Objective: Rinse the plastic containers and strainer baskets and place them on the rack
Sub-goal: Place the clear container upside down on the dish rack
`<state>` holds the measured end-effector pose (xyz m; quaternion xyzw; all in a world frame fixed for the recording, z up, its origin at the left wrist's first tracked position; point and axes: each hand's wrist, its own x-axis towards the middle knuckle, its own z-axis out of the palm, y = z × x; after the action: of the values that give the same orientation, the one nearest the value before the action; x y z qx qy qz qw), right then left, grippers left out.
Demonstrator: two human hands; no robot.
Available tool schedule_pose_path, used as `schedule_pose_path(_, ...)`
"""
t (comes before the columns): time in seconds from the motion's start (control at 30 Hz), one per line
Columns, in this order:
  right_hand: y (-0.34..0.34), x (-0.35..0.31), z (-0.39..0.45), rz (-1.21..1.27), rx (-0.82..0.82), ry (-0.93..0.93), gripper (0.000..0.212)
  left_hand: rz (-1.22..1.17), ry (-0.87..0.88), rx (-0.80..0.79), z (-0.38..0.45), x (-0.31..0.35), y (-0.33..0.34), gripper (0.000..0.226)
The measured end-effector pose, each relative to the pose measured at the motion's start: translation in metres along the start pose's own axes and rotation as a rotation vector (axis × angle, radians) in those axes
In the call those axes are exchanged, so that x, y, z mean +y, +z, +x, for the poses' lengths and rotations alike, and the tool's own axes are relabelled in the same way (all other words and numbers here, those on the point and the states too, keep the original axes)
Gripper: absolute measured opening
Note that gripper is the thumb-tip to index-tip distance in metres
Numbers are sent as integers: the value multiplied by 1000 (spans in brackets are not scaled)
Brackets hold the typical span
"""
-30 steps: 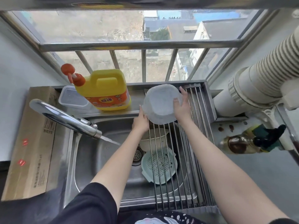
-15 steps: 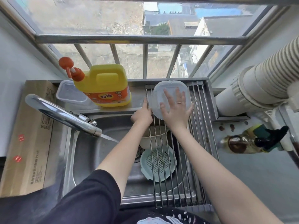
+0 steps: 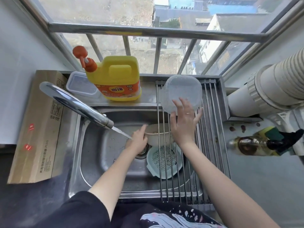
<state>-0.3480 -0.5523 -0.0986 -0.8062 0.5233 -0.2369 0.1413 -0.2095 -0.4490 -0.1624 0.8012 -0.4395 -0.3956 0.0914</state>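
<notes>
Since the earlier frames your right hand (image 3: 184, 124) has come off the clear plastic container (image 3: 181, 93), which now lies upside down at the far end of the rack (image 3: 212, 129), close to the window ledge. Your right fingers are spread wide and hold nothing; only the fingertips overlap the container's near edge, and you cannot tell from this view whether they touch it. Your left hand (image 3: 138, 139) has dropped from the container's side into the sink (image 3: 98, 155) and now lies against the rim of the cream bowl (image 3: 156, 134), which sits under the rack bars. Whether its fingers are curled round that rim cannot be told, since the bowl hides them. Water runs from the faucet (image 3: 77, 104) and its stream ends at your left hand. A pale green strainer basket (image 3: 164, 159) lies in the sink below the rack, just beside the drain. Another clear container (image 3: 80, 86) stands behind the yellow detergent bottle (image 3: 118, 79) on the ledge.

One container appears rinsed and racked. You are probably beginning on the cream bowl, which shows brownish residue inside; the strainer basket remains to be rinsed. Drawing the bowl out from under the bars calls for moving it leftward first.
</notes>
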Motion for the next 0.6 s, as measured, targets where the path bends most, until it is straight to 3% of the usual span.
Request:
schedule_pose_path(0.1, 3, -2, -25, 42, 11, -34, 34, 119, 53, -147, 5, -1, 6, 50)
schedule_pose_path(0.23, 3, 2, -43, 92, -8, 5, 31, 201, 85, -119, 10, 12, 11, 43)
schedule_pose_path(0.6, -6, -2, -60, 161, -14, 44, 32, -161, -48, 42, 14, -23, -28, 13)
